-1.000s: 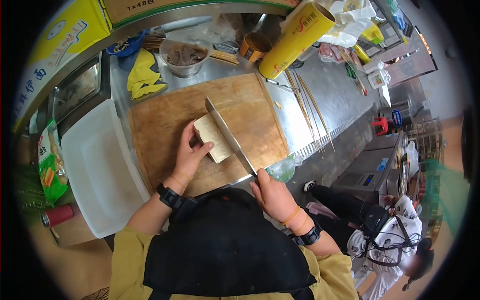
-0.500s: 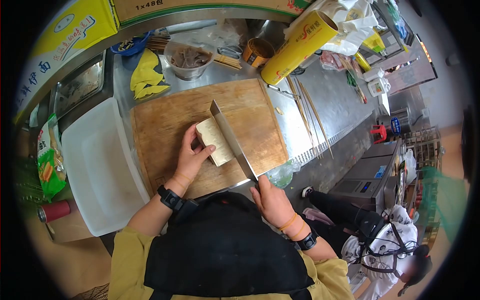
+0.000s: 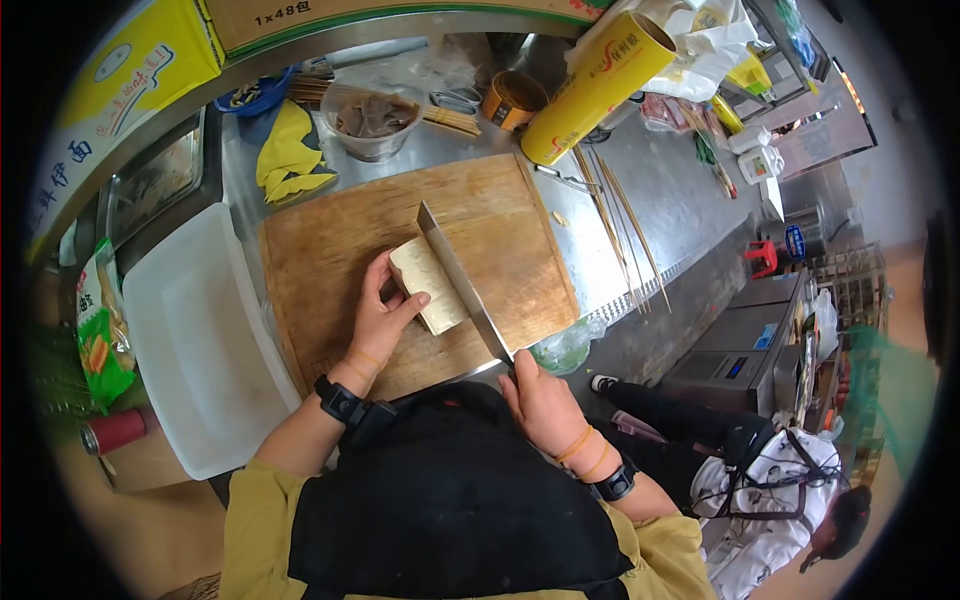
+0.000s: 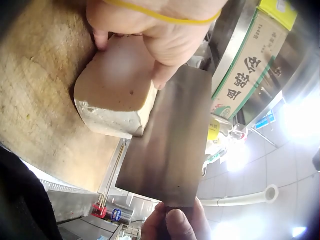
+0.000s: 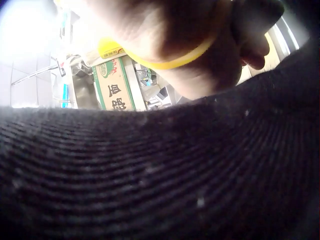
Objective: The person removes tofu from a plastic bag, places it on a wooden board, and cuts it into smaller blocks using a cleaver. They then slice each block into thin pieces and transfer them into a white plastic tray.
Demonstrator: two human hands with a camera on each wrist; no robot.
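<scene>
A pale block like tofu (image 3: 428, 286) lies on the wooden cutting board (image 3: 330, 240). The left hand (image 3: 384, 318) grips it from its left and near side, thumb on its top; in the left wrist view the block (image 4: 117, 82) is between the thumb and fingers of the left hand (image 4: 155, 30). A wide cleaver (image 3: 462, 280) stands on edge along the block's right side, its blade (image 4: 167, 135) close against the block. Curled round its handle is the right hand (image 3: 545, 400), at the board's near right. The right wrist view shows the right hand (image 5: 185, 40) mostly dark.
Left of the board stands a white tray (image 3: 205, 340). Behind it are a yellow cloth (image 3: 288, 155), a clear bowl (image 3: 370, 120), a tin (image 3: 515, 100) and a yellow roll (image 3: 600, 88). Skewers (image 3: 622, 225) lie to the right. Another person (image 3: 770, 490) is at the lower right.
Both hands keep their grips, and the cleaver stays beside the block with barely any shift. The other person at the right has moved lower in the view.
</scene>
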